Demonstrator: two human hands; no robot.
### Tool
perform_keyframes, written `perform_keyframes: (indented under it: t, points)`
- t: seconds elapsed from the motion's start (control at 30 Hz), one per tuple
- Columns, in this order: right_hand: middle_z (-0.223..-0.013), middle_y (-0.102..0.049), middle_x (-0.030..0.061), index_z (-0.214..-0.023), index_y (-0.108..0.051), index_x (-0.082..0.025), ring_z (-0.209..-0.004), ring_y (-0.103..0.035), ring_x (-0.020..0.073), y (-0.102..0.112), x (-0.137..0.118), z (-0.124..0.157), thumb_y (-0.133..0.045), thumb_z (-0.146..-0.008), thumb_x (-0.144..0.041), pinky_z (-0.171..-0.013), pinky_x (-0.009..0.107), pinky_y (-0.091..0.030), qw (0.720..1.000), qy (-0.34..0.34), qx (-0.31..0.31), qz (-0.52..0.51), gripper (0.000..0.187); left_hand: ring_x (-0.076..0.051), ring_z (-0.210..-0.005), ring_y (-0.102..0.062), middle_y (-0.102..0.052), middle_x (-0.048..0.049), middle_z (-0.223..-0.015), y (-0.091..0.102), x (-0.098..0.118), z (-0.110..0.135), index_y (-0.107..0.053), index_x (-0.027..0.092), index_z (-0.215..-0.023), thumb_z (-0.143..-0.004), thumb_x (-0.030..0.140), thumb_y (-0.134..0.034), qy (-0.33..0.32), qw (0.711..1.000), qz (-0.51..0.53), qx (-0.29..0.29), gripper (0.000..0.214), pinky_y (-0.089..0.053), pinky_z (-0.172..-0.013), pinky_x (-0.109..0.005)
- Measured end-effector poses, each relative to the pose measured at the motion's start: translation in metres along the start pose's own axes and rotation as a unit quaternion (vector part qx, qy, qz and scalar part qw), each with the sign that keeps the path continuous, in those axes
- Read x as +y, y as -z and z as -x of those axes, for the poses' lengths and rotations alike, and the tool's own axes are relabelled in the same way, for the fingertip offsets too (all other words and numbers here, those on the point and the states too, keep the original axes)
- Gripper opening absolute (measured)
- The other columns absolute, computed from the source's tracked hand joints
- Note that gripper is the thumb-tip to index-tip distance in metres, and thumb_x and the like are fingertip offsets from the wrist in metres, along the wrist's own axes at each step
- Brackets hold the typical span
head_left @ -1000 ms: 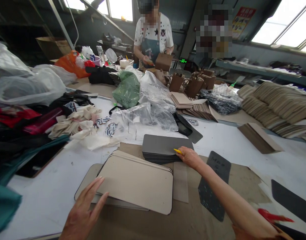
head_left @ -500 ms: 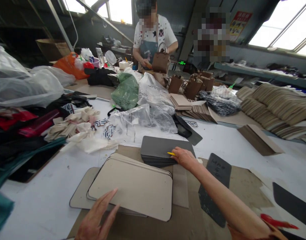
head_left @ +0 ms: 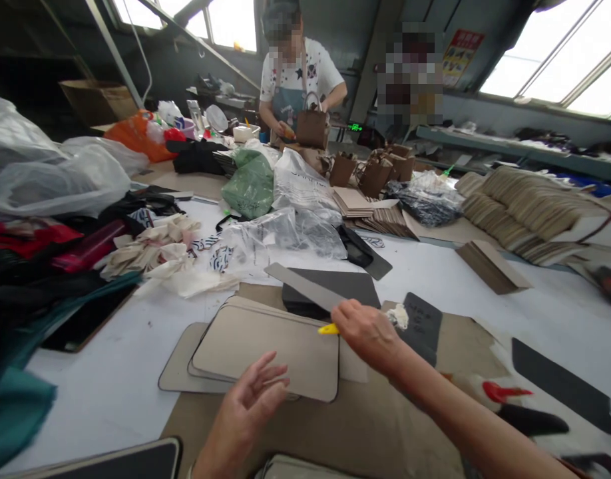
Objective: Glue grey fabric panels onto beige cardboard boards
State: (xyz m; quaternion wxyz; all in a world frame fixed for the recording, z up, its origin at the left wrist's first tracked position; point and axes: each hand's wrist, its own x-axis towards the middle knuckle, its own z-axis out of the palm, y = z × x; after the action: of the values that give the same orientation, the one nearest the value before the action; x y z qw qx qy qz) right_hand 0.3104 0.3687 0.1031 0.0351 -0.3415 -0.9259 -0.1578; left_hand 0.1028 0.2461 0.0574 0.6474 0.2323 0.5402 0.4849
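My right hand (head_left: 368, 332) grips a thin grey panel (head_left: 303, 285) by its near end, tilted up above a stack of dark grey panels (head_left: 350, 283). The same hand also holds a yellow-handled brush (head_left: 329, 328), its white, clumped head (head_left: 398, 317) showing on the other side of the fist. My left hand (head_left: 255, 396) is open, fingers apart, at the near edge of a pile of beige panels with rounded corners (head_left: 265, 346). Whether it touches them I cannot tell. Brown board (head_left: 385, 426) lies beneath the piles.
A marked grey panel (head_left: 425, 326) and a red-tipped object (head_left: 505, 392) lie to the right. Clear plastic bags (head_left: 285, 233) and cloth scraps (head_left: 150, 249) crowd the far left. Across the table, a person (head_left: 303, 80) handles a brown handbag (head_left: 312, 128).
My right hand has come nearer, lifting a grey panel off the dark stack. My left hand has moved right along the beige pile. The camera view has shifted, showing more of the near table.
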Motion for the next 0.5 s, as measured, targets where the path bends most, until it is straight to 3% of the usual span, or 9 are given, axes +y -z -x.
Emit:
perform_keyframes:
  t: [0.1,0.2,0.27,0.33,0.4,0.43,0.5]
  points:
    - [-0.065,-0.050,0.0008,-0.071,-0.048,-0.018,-0.056,-0.043,0.0141,0.037,-0.057,0.025,-0.040,-0.082,-0.013,-0.044,0.026,-0.024,0.994,0.082,0.034,-0.064,0.015,-0.023,-0.087,-0.062,-0.063,-0.0096,-0.104,-0.029,0.008,0.017,-0.054,0.021,-0.107,-0.066,0.047,-0.062,0.096,0.976,0.184,-0.065,0.049,-0.051,-0.076,-0.040]
    - [-0.061,-0.047,-0.0007,-0.068,-0.047,-0.019,-0.052,-0.042,0.0135,0.058,-0.102,0.052,-0.039,-0.082,-0.015,-0.040,0.026,-0.022,0.988,0.102,0.033,-0.115,0.016,-0.015,-0.070,-0.064,-0.068,-0.0082,-0.087,-0.044,0.009,0.035,-0.060,0.013,-0.093,-0.074,0.023,-0.058,0.135,0.973,0.187,0.030,0.021,-0.054,-0.064,-0.027]
    - [-0.063,-0.049,-0.0005,-0.069,-0.048,-0.018,-0.053,-0.044,0.0134,0.066,-0.118,0.075,-0.039,-0.083,-0.015,-0.041,0.026,-0.026,0.989,0.064,0.021,-0.134,0.016,-0.013,-0.062,-0.063,-0.069,-0.0066,-0.078,-0.048,0.006,0.048,-0.061,0.010,-0.087,-0.074,0.009,-0.054,0.138,0.971,0.161,0.111,0.015,-0.054,-0.056,-0.023]
    - [-0.067,-0.051,0.0008,-0.073,-0.050,-0.018,-0.058,-0.048,0.0136,0.071,-0.125,0.103,-0.038,-0.085,-0.018,-0.045,0.024,-0.032,0.986,-0.047,0.016,-0.159,0.017,-0.014,-0.063,-0.064,-0.069,-0.0065,-0.077,-0.047,0.002,0.062,-0.061,0.010,-0.089,-0.074,0.006,-0.052,0.130,0.971,0.156,0.129,0.018,-0.055,-0.058,-0.024]
    - [-0.074,-0.056,0.0038,-0.084,-0.053,-0.017,-0.066,-0.052,0.0144,0.072,-0.130,0.135,-0.038,-0.087,-0.027,-0.054,0.024,-0.039,0.953,-0.221,0.029,-0.203,0.019,-0.015,-0.069,-0.065,-0.070,-0.0060,-0.081,-0.046,-0.004,0.078,-0.060,0.013,-0.096,-0.075,0.008,-0.051,0.117,0.975,0.155,0.112,0.023,-0.056,-0.065,-0.026]
    - [-0.079,-0.057,0.0054,-0.092,-0.054,-0.016,-0.070,-0.054,0.0149,0.072,-0.133,0.151,-0.039,-0.087,-0.032,-0.059,0.025,-0.042,0.919,-0.314,0.034,-0.236,0.023,-0.015,-0.071,-0.066,-0.070,-0.0049,-0.082,-0.046,-0.007,0.086,-0.060,0.015,-0.099,-0.075,0.008,-0.052,0.107,0.976,0.152,0.111,0.026,-0.056,-0.068,-0.027]
    - [-0.082,-0.060,0.0058,-0.100,-0.054,-0.015,-0.071,-0.055,0.0150,0.071,-0.141,0.181,-0.041,-0.084,-0.041,-0.064,0.026,-0.044,0.824,-0.459,0.026,-0.331,0.033,-0.015,-0.075,-0.065,-0.070,-0.0033,-0.087,-0.046,-0.017,0.102,-0.058,0.019,-0.104,-0.074,0.007,-0.054,0.102,0.978,0.143,0.113,0.032,-0.055,-0.071,-0.027]
